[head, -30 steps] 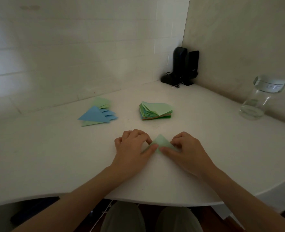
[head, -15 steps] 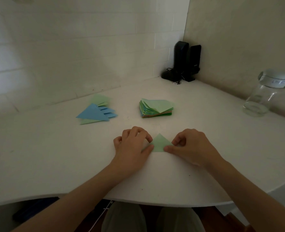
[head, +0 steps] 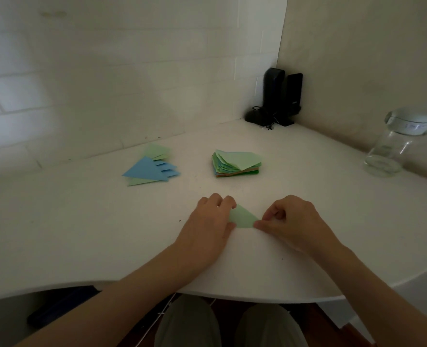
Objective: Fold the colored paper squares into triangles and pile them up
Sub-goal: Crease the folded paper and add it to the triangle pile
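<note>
Green triangle (head: pixel 242 218) between both hands' fingers (head: pixel 258 224)

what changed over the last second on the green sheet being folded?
The right hand slid out to the right corner of the green triangle, pinching it there. The left hand stayed pressed on the left part. The pile of folded triangles and the stack of squares stayed untouched.
</note>
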Available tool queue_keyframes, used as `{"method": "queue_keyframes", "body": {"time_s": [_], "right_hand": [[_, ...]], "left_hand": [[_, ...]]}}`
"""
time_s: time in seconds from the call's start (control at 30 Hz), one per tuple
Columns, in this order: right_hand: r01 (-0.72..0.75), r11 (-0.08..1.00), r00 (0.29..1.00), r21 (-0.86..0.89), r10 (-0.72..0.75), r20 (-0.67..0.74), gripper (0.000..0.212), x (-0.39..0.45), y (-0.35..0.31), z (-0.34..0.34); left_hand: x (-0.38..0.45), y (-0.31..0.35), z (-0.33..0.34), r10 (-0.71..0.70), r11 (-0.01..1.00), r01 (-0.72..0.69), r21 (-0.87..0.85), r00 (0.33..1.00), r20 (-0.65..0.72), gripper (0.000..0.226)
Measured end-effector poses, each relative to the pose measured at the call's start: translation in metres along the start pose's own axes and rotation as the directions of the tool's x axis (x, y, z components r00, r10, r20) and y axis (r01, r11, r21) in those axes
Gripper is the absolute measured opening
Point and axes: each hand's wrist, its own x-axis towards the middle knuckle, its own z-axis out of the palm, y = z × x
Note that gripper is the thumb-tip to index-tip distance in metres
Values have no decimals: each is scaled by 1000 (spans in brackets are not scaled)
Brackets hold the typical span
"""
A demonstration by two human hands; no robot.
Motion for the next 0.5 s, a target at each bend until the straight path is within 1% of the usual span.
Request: {"method": "queue_keyframes", "body": {"time_s": [0.07,0.17,0.3,0.37,0.43,0.5], "right_hand": [[22,999,999,-29,-21,32,22,-1,-1,-1],[55,997,998,-45,-53,44,19,-1,2,0],[88,996,996,1,-88,23,21,-3,8,5],[110,994,993,12,-111,37,25,-2,9,5],[113,994,992,9,-113,61,26,-2,10,6],[107,994,992,12,-107,71,28,-3,11,6]], "left_hand": [[6,3,-1,-68,998,68,10,997,27,38],[16,4,-5,-156,987,159,-17,981,119,48],[23,2,-14,-244,962,263,-65,944,221,56],[24,1,-16,-278,940,318,-128,925,258,56],[23,-1,-16,-293,911,358,-206,912,286,49],[21,-2,-15,-277,904,347,-250,920,276,39]]}}
